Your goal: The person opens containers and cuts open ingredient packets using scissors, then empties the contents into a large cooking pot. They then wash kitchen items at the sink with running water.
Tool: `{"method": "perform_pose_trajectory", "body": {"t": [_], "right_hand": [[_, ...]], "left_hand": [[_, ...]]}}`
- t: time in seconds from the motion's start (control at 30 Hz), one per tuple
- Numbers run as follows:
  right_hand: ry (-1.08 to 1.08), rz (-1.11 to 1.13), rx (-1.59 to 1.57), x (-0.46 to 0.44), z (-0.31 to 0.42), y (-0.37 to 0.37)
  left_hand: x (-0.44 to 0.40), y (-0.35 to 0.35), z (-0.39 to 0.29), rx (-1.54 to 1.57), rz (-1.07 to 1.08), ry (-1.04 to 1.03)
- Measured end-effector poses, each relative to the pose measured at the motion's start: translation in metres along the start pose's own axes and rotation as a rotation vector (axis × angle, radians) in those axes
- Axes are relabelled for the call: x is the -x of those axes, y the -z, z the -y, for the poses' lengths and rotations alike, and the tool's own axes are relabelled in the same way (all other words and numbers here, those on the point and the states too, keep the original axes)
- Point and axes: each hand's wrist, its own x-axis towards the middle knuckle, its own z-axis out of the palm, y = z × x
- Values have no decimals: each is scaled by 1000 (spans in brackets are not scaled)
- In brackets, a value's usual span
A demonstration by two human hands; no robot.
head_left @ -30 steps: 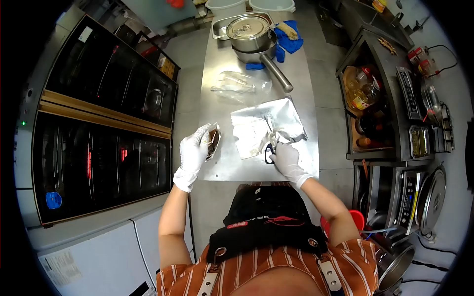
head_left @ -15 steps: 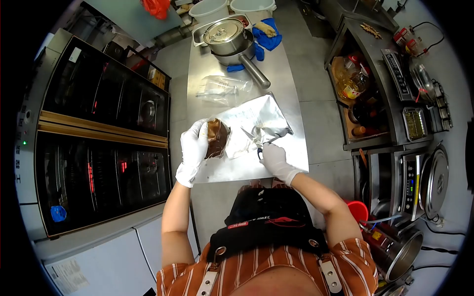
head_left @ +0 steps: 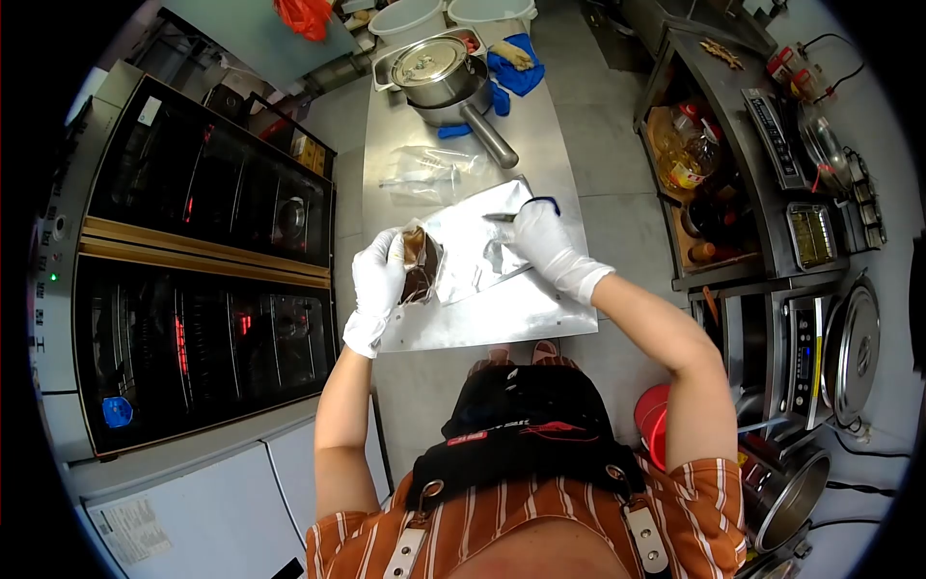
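Room, as I log it from my remote feed: grey tiled floor (head_left: 627,232), seams visible; one steel-topped table (head_left: 545,145), lengthwise, glare on its near end. Left side, I list one dark glass-fronted cabinet (head_left: 241,174), two tiers, wooden strip (head_left: 203,251) between, red glow (head_left: 179,345) within, green indicator light (head_left: 54,277) on its edge; pale panels (head_left: 222,511) below. Right side: one open-fronted steel unit (head_left: 694,87), pale wall (head_left: 892,309) behind, black cables (head_left: 858,488) against it. Far end, I note two pale tubs (head_left: 405,17)

Gloves (head_left: 379,278) are white, the packet (head_left: 418,282) brown, the shirt (head_left: 502,494) orange with white stripes.
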Motion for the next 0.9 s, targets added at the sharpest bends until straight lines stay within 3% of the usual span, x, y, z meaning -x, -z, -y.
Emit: {"method": "perform_pose_trajectory", "body": {"t": [0.07,0.2,0.27,0.3,0.33,0.4,0.47,0.5,0.7,0.8,0.9], "right_hand": [[-145,397,-289,-5,-22,12],[-550,-123,-831,45,-38,0],[-765,146,-1208,56,-35,0],[-828,118,-1356,55,-29,6],[-915,60,-1813,53,-20,15],[-863,-118,-2028,37,-3,29],[-744,-157,-2309,23,1,48],[-653,-276,-2275,10,9,49],[-528,-221,-2291,-4,28,47],[-480,-141,-2300,-1,28,53],[-506,-124,-2261,-1,28,59]], "left_hand": [[1,-2,0,56,-21,-5],[4,-7,1,153,1,4],[4,-8,-4,88,31,1],[5,-10,-7,23,67,-6],[6,-13,-8,23,72,-9],[8,-20,-9,1,129,23],[12,-25,-18,44,141,1],[14,-26,-24,81,180,39],[21,-24,-37,102,351,77],[28,-28,-35,159,294,-29],[36,-30,-34,79,295,14]]}}
